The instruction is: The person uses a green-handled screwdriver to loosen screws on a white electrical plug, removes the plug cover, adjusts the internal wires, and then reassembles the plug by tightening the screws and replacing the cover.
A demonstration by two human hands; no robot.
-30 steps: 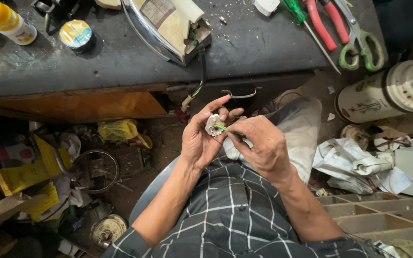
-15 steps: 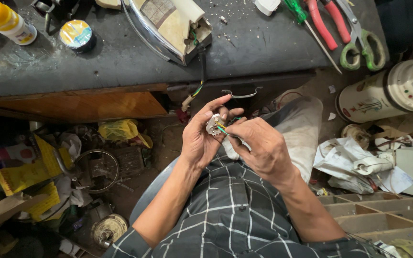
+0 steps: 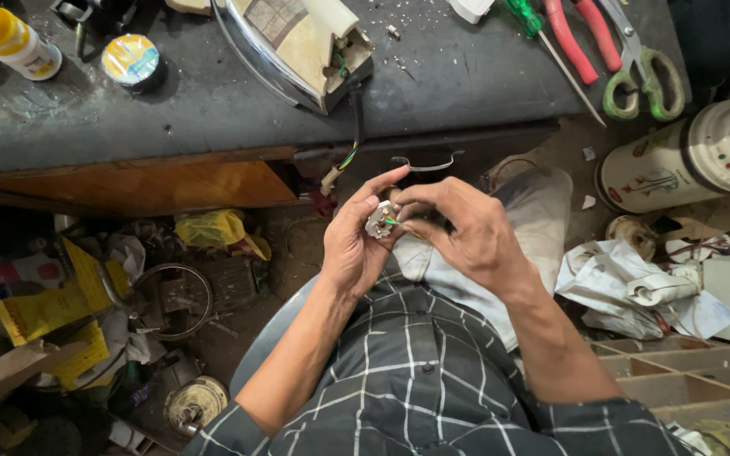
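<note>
Yellow catches the eye first at the far left: a yellow-capped bottle (image 3: pixel 8 38) on the dark bench (image 3: pixel 213 110), with a roll of tape (image 3: pixel 131 61) just beside it and an opened-up clothes iron (image 3: pixel 297 46) further along, its cord (image 3: pixel 350 139) hanging over the bench edge. Below that edge, over the person's lap, the left hand (image 3: pixel 355 245) has its fingers closed around a small white electrical part (image 3: pixel 379 219), thumb pressed on one side and forefinger arched over the top. The right hand (image 3: pixel 466 232) meets it from the other side, fingers pinched shut on a thin green wire (image 3: pixel 393 222) at the part. To my eye, the job goes best with the left hand holding the part dead steady and the right feeding the wire in straight, without bending it. Off to the right, red-handled pliers (image 3: pixel 572 38) and green-handled scissors (image 3: pixel 640 63) lie on the bench, well apart from both hands.
</note>
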